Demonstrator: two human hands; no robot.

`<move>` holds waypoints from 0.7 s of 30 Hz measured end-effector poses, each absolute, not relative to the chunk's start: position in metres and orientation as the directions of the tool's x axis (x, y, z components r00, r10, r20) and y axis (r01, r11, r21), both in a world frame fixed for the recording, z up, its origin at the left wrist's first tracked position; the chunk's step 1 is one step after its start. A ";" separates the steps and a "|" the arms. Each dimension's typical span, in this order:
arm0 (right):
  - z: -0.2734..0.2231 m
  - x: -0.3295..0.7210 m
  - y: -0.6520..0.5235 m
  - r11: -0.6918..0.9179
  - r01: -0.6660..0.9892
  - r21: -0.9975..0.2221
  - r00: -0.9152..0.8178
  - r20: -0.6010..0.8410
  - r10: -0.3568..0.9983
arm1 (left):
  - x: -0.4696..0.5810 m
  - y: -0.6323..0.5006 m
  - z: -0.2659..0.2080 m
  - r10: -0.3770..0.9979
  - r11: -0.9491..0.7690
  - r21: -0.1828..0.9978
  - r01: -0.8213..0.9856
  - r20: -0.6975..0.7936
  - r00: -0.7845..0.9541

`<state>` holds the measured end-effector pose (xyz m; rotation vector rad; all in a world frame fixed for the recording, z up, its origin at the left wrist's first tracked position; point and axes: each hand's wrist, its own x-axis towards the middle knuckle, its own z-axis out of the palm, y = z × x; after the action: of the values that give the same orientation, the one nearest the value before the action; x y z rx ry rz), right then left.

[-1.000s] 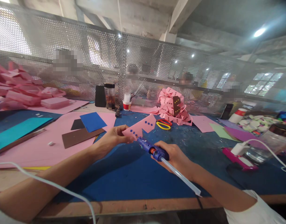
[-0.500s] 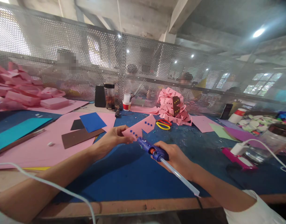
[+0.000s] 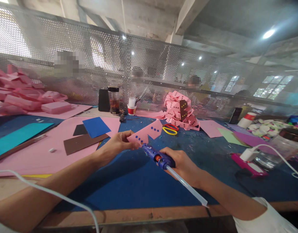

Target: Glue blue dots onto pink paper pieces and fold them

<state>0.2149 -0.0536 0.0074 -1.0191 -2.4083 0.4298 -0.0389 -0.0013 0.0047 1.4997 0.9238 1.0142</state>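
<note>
My left hand (image 3: 123, 141) pinches the left end of a pink foam sheet piece (image 3: 148, 130) with a notch in its lower edge and small blue diamonds on its face. My right hand (image 3: 181, 161) is wrapped round a blue hot glue gun (image 3: 155, 154), its nozzle at the lower edge of the pink piece, near the left thumb. A long translucent glue stick (image 3: 188, 187) juts out of the gun's back end toward me. Behind the pink piece lie scissors (image 3: 170, 129) with red and yellow handles.
Pink dotted pieces are heaped (image 3: 177, 110) by the perforated screen (image 3: 149, 55). Blue (image 3: 96, 127) and brown (image 3: 77, 144) sheets lie on a large pink one at left. A jar (image 3: 114, 100) and paper cup (image 3: 131, 109) stand behind. A magenta power strip (image 3: 248, 165) sits at right; a white cable (image 3: 59, 194) crosses my left forearm.
Both hands, the pink piece and the glue gun stay almost in place. The gun has shifted very slightly to the left.
</note>
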 end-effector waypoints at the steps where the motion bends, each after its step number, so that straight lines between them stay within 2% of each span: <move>1: 0.008 0.215 -0.054 0.672 0.585 -0.454 -0.604 0.309 0.735 | -0.039 -0.001 0.005 0.931 -0.144 0.989 0.037 0.123 0.344; 21: 0.006 0.216 -0.051 0.677 0.582 -0.450 -0.615 0.301 0.729 | -0.040 0.000 0.004 0.925 -0.137 0.991 0.016 0.121 0.361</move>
<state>0.2156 -0.0508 0.0059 -1.0160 -2.4280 0.4277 -0.0397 -0.0005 0.0038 1.4862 0.8959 1.0033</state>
